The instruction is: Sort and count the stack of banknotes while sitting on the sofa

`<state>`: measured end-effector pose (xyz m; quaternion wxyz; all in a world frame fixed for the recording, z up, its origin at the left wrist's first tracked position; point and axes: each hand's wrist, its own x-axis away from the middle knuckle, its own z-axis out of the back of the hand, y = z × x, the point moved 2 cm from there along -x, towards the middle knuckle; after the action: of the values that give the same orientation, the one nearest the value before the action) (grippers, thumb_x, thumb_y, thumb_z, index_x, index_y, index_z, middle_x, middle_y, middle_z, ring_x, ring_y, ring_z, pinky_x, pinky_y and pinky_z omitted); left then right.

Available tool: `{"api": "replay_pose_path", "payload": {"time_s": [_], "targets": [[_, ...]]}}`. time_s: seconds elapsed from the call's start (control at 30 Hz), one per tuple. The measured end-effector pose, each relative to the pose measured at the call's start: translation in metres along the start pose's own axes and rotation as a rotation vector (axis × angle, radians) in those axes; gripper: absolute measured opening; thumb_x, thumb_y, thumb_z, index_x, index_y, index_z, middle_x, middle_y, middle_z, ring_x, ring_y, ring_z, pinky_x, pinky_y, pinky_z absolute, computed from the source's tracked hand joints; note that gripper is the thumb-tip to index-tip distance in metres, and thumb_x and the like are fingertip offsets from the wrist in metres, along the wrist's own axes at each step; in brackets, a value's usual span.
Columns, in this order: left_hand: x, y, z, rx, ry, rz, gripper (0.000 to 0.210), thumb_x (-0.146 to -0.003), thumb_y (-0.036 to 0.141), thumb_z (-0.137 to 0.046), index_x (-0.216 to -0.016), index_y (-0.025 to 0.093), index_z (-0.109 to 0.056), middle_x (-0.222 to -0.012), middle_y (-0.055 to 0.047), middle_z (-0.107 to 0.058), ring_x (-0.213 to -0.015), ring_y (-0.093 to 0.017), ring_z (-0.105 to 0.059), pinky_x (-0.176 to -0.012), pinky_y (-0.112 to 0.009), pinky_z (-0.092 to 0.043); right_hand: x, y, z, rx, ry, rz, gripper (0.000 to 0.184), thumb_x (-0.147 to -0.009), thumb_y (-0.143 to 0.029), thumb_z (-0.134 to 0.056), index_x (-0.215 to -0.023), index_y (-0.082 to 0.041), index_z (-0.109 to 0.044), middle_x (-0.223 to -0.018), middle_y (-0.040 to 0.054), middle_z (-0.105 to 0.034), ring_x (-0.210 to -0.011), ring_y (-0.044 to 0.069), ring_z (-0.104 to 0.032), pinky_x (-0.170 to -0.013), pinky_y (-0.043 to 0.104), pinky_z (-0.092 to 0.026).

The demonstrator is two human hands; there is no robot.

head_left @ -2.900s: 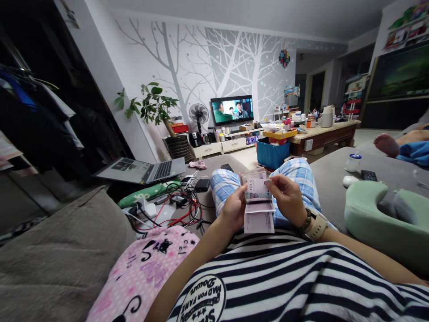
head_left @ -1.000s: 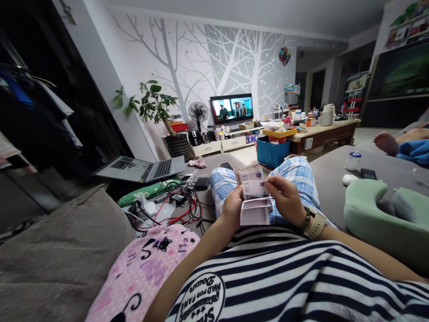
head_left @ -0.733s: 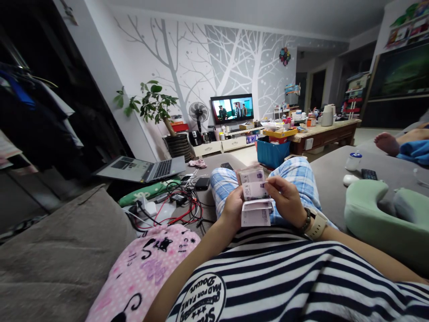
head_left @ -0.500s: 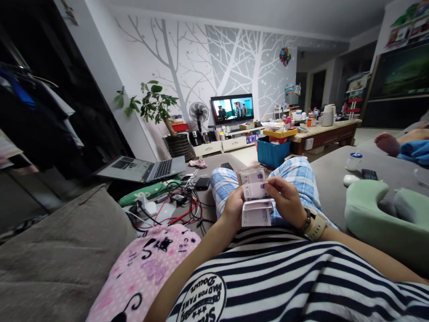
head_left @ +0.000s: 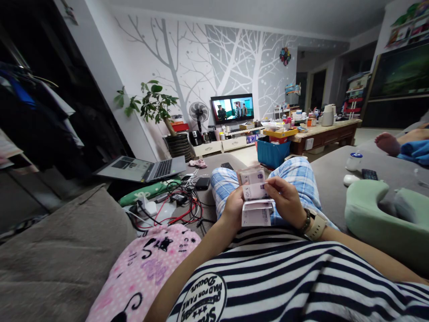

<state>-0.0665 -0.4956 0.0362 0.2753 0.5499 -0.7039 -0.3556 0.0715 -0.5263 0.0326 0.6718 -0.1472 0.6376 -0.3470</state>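
Several banknotes (head_left: 254, 191), too overlapped to count, sit over your lap (head_left: 303, 179), your left hand (head_left: 233, 206), its far side hidden, clamping their left side, your right hand (head_left: 287, 200) pinching one's right edge.

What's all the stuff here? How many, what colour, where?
banknotes: several, pale purple, centre
laptop: one, grey, left
cables: many, red, black, white, beside laptop
cloth: one, pink, lower left
clothes: several, mostly dark, far left
television: one, black, upper middle
fan: one, grey, left of television
plant: one, green, left of fan
table: one, brown, upper right
bin: one, blue, left of table
jar: one, clear, right
mouse: one, white, near jar
neck pillow: one, green, right
another person's foot: one, far right
left hand: one, holding banknotes
right hand: one, holding banknotes
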Motion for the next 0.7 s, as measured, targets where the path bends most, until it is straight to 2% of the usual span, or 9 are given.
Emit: {"api": "replay_pose_path", "payload": {"time_s": [0.2, 0.37, 0.57, 0.7], "targets": [[-0.005, -0.004, 0.006, 0.020, 0.048, 0.018, 0.017, -0.077, 0.020, -0.066, -0.089, 0.010, -0.071, -0.074, -0.009, -0.074, -0.087, -0.028, -0.071, -0.083, -0.038, -0.057, 0.001, -0.003, 0.001, -0.011, -0.021, 0.003, 0.031, -0.093, -0.042, -0.049, -0.072, -0.020, -0.058, -0.058, -0.0025, -0.048, -0.055, 0.013, -0.043, -0.054, 0.026, -0.035], [-0.005, -0.004, 0.002, 0.064, -0.020, 0.006, 0.020, -0.078, 0.017, -0.061, -0.095, 0.010, -0.070, -0.078, -0.009, -0.075, -0.094, -0.029, -0.070, -0.087, -0.040, -0.055, 0.001, -0.005, 0.001, -0.053, -0.095, 0.003, 0.043, -0.095, -0.046, -0.043, -0.063, -0.020, -0.056, -0.060, 0.0005, -0.056, -0.056, 0.013, -0.047, -0.057, 0.027, -0.038], [0.001, -0.003, 0.004, -0.008, -0.033, 0.052, 0.025, -0.074, 0.020, -0.066, -0.098, 0.011, -0.069, -0.081, -0.010, -0.075, -0.087, -0.029, -0.071, -0.083, -0.041, -0.057, -0.003, 0.013, 0.003, 0.012, 0.088, -0.098, 0.035, -0.083, -0.049, -0.063, -0.065, -0.021, -0.050, -0.056, -0.0040, -0.046, -0.053, 0.012, -0.039, -0.052, 0.025, -0.034], [0.002, -0.004, 0.006, -0.044, -0.033, 0.018, 0.024, -0.072, 0.017, -0.067, -0.096, 0.012, -0.070, -0.079, -0.008, -0.075, -0.085, -0.027, -0.072, -0.083, -0.040, -0.056, -0.007, 0.020, 0.002, -0.032, 0.082, -0.147, 0.035, -0.081, -0.050, -0.064, -0.067, -0.021, -0.048, -0.057, -0.0044, -0.046, -0.053, 0.012, -0.039, -0.051, 0.025, -0.034]]}}
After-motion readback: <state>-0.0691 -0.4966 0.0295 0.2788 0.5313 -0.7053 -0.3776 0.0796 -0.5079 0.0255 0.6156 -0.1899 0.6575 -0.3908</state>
